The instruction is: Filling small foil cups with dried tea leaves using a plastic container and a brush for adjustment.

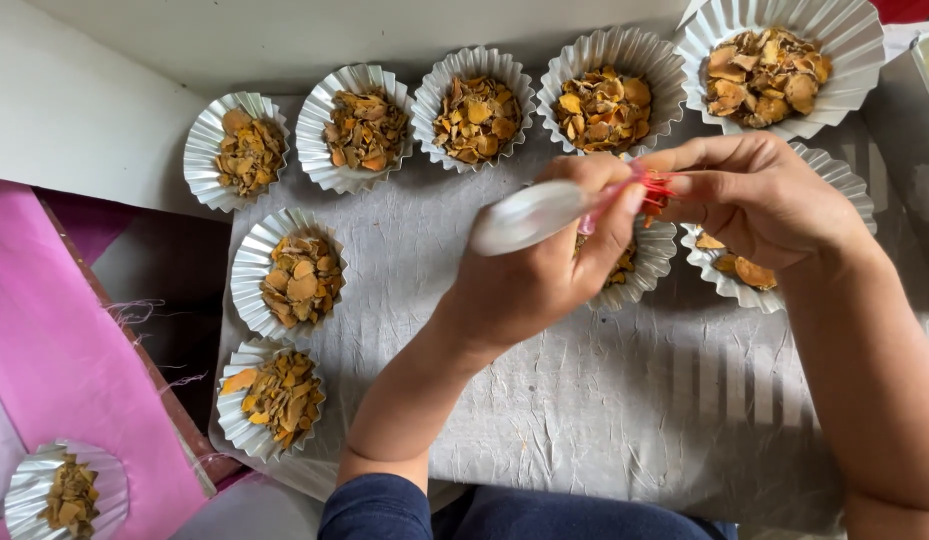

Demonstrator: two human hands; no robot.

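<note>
- head view, hands: left hand (529,280) comes up from 6 o'clock, fingers curled tight round a pale, blurred bottle-like thing (529,215). its long axis runs roughly 8 o'clock to 2 o'clock, pale body low-left, pink neck and red tip (652,187) high-right.
- right hand (759,195) enters from 4 o'clock. thumb + forefinger narrow, pinched on the red tip; other fingers loosely folded. so both hands meet at the tip, just right of frame centre.
- key relation: the red tip sits at 9 o'clock from the right fingertips, touching them, and at 2 o'clock from the left knuckles. right hand is nearer the tip, left hand holds the body.
- below the hands: two pleated foil cups, one (639,262) partly hidden under the left fingers, one (784,285) under the right hand w/ a few yellow-orange dried chips showing. tip hovers above the gap between them; can't tell if it touches either.
- rest of view: a row of filled foil cups (474,118) at 12 o'clock, two more (289,275) at 9 o'clock, all on a grey crinkled sheet (584,400).
- pink paper (54,370) at 8 o'clock, w/ one more cup (69,492) on it, well apart from the hands.
</note>
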